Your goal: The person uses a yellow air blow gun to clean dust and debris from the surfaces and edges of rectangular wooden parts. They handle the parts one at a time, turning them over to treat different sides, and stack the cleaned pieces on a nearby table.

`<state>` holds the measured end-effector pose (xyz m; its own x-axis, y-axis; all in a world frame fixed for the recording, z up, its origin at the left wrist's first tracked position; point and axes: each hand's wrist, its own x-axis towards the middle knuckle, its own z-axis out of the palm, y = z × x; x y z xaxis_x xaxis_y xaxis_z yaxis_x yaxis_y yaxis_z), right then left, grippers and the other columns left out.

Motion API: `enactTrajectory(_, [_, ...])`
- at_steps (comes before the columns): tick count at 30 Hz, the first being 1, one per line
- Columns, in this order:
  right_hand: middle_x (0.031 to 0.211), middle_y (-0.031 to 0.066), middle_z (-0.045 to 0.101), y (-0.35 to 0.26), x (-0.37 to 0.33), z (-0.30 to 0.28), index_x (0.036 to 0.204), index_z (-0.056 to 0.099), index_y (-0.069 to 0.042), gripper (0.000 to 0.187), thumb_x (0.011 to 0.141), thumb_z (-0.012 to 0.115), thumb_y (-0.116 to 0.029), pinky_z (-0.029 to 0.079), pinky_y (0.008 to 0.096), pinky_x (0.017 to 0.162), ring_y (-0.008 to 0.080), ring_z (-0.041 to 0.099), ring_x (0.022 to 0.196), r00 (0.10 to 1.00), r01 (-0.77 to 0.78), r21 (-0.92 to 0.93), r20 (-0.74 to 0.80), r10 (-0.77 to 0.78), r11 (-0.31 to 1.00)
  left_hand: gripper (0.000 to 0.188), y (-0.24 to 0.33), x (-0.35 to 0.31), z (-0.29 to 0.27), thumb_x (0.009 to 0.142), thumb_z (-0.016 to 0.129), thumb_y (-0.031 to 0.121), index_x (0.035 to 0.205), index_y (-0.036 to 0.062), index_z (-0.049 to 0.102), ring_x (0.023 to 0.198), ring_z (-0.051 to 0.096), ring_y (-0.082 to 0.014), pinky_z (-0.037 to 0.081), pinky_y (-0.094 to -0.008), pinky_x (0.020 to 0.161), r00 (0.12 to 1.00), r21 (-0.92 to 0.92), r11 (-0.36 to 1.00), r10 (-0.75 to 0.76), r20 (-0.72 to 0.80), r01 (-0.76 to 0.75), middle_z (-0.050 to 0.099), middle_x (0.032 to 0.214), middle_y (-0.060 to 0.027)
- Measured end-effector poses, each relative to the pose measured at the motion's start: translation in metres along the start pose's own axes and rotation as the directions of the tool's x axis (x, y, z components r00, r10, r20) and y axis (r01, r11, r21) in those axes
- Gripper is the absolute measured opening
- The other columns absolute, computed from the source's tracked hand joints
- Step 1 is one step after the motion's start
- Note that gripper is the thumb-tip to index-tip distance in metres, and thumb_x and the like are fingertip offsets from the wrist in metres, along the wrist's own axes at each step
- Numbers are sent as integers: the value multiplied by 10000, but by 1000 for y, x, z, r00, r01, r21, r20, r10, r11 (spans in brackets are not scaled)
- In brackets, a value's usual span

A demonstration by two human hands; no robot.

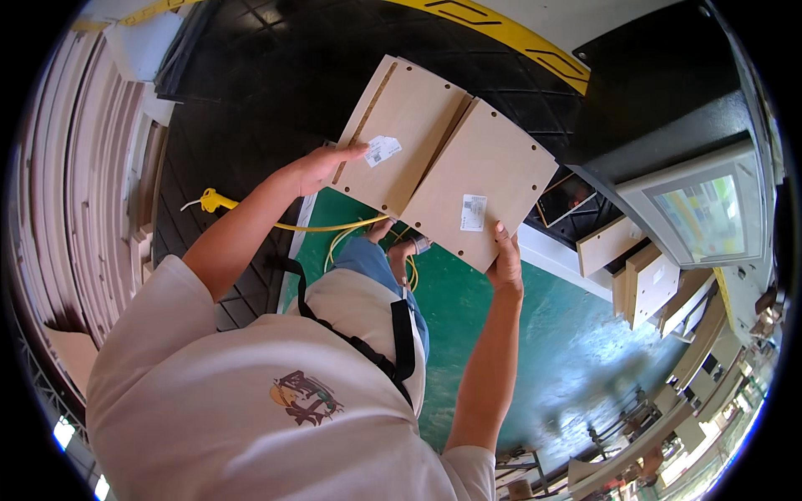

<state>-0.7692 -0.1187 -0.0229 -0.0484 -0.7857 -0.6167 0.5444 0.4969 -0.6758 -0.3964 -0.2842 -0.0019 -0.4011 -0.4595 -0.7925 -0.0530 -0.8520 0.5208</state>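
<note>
Two pale wooden panels are held up side by side in front of me, tilted, with their inner edges meeting or overlapping. The left panel (411,125) has a long dark groove, drilled holes along its edges and a white label. My left hand (322,169) grips its outer edge, thumb on top beside the label. On the right panel (493,159) are more edge holes and another white label. My right hand (505,265) holds its lower right corner, with the thumb on the face. The fingers of both hands are mostly hidden beneath the panels.
A black tiled surface (292,75) lies beyond the panels. A yellow air gun (215,200) with a yellow hose rests at left. At right stand a machine with a screen (706,217) and several wooden boards (652,284). Stacked long boards (79,184) line the far left. Below is green floor (468,326).
</note>
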Motion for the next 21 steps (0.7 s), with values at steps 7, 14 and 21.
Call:
enactTrajectory(7, [1378,132,565,0,5,2,1546,382,-64,900,850,797,-456,558,461,1005,295,601,1253,998,16,-92,-52,-20,996,687,-3,2,-2,978,689,508,1419,-8,585,1237,658,-264,529,-419,1049,1000,-54,998,15,27,-13,657,1370,-163])
enactTrajectory(14, [1296,126,625,12,10,-9,1464,487,-67,832,806,804,-465,578,462,965,296,646,1174,994,11,-54,-107,-16,998,814,-18,13,-5,1010,485,697,1504,51,511,1302,603,-263,503,-445,1079,999,-71,996,46,-3,-46,582,1464,-174])
enactTrajectory(21, [1310,129,616,10,7,-10,1484,465,-66,877,791,818,-470,576,464,962,300,644,1171,991,-48,-33,-125,44,998,882,-16,5,-1,995,459,741,1551,57,454,1360,560,-263,479,-444,1103,999,15,999,44,3,-44,536,1515,-179])
